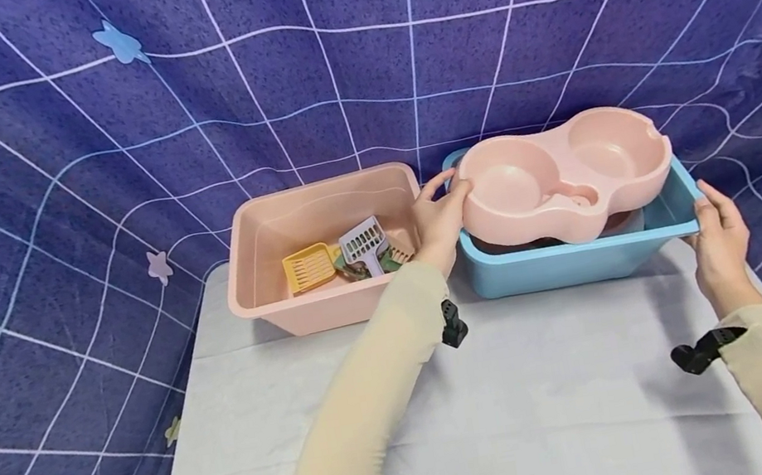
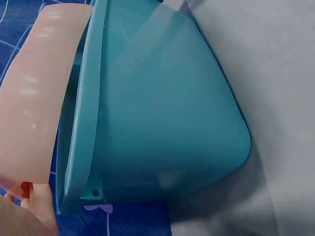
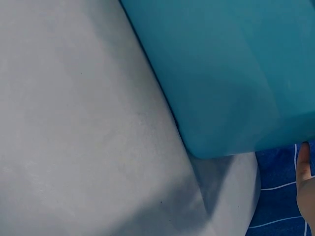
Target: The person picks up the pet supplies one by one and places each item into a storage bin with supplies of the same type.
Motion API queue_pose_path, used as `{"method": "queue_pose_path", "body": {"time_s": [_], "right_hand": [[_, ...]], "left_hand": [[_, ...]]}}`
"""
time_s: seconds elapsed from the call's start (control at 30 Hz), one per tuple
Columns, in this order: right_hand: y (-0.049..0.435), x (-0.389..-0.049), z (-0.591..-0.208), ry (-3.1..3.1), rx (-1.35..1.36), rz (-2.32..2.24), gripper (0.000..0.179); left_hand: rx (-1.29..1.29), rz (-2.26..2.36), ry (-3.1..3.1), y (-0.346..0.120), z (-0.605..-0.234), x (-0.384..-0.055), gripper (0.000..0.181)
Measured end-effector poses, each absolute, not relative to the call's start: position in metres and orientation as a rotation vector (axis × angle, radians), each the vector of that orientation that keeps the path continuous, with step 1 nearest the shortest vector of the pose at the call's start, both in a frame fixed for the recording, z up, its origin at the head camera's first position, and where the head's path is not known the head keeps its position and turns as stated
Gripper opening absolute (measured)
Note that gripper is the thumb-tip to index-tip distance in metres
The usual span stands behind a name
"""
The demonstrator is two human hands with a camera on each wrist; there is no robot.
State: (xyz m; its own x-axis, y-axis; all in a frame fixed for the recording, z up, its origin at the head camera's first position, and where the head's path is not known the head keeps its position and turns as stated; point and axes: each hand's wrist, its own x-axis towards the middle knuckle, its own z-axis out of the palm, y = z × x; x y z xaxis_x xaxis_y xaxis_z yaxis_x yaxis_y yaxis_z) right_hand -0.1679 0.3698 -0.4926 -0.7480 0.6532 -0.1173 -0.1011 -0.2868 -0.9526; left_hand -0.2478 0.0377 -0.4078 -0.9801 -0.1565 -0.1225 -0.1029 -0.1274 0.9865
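Observation:
A pink double pet bowl [image 1: 570,172] with two round hollows lies tilted across the top of a blue plastic bin [image 1: 552,267]. My left hand [image 1: 442,219] pinches the bowl's left end, its thumb and fingers at the edge. In the left wrist view, the bowl's smooth pink side [image 2: 44,88] juts out past the bin's rim. My right hand [image 1: 720,239] grips the bin's right end at the rim. From the right wrist, one finger [image 3: 304,164] shows against the bin's blue wall [image 3: 231,88]. Most of the bin's contents are hidden under the bowl.
Left of the blue bin stands a pink bin [image 1: 318,311]. Inside lie a yellow slotted litter scoop [image 1: 311,268], a grey slotted scoop [image 1: 362,242] and a partly covered green item. Both bins sit on a white-covered table [image 1: 529,398] against a blue patterned curtain [image 1: 352,66].

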Motion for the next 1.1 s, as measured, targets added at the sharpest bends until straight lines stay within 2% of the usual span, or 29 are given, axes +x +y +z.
{"method": "queue_pose_path", "body": {"time_s": [0.73, 1.1], "right_hand": [[0.370, -0.169, -0.493, -1.446, -0.712, 2.086, 0.035], [0.370, -0.168, -0.493, -1.424, -0.702, 2.112, 0.035]], "left_hand": [[0.317, -2.189, -2.145, 0.051, -0.402, -0.249, 0.036], [0.276, -2.302, -2.142, 0.047, -0.407, -0.246, 0.040]]}}
